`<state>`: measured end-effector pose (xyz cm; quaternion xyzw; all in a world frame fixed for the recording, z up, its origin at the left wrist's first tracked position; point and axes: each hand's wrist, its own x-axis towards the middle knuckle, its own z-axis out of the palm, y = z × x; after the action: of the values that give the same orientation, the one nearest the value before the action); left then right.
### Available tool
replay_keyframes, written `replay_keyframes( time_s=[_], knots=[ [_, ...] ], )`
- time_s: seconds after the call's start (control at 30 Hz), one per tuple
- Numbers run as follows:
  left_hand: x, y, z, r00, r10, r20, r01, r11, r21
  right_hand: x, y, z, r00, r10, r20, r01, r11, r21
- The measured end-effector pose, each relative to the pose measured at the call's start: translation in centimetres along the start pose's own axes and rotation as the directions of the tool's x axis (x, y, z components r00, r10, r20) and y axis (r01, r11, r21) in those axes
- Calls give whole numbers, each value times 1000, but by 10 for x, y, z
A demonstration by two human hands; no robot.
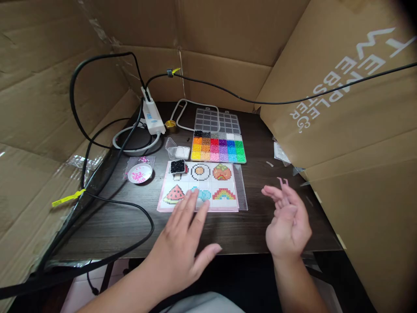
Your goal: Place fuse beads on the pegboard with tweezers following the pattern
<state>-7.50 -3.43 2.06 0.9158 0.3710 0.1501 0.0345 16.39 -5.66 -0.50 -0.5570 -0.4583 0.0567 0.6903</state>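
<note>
My left hand (pixel 182 239) is open, fingers spread, its fingertips over the lower edge of a pattern sheet (pixel 223 208) with pixel pictures: a watermelon slice, an egg, a rainbow and others. A clear pegboard (pixel 241 187) shows along the sheet's right side. My right hand (pixel 288 221) is raised at the right, palm turned up, closed around pink tweezers (pixel 282 182) whose two tips stick up apart with nothing seen between them. A small box of black beads (pixel 177 167) stands on the sheet's upper left. Behind lies a bead case (pixel 219 150) sorted by colour, lid open.
At the left, a white dish (pixel 139 174) of pink beads sits on another pegboard (pixel 148 161). A small box of white beads (pixel 180 152) is nearby. A power strip (pixel 151 113), black cables (pixel 74 95) and a gold cup (pixel 170 125) are behind. Cardboard walls (pixel 221 82) enclose the table.
</note>
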Motion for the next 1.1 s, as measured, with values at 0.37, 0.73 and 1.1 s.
replay_keyframes(
  time_s=[0.37, 0.73, 1.1],
  knots=[
    [60, 63, 7, 820, 564, 93, -544, 820, -176, 133, -15, 43, 967, 216, 136, -254, 869, 426],
    [65, 55, 33, 716, 680, 157, -669, 733, -121, 145, 57, 87, 926, 309, 218, -377, 796, 473],
    [68, 47, 35, 831, 511, 219, -467, 856, -223, 144, 85, 84, 940, 312, 135, -340, 846, 411]
  ],
)
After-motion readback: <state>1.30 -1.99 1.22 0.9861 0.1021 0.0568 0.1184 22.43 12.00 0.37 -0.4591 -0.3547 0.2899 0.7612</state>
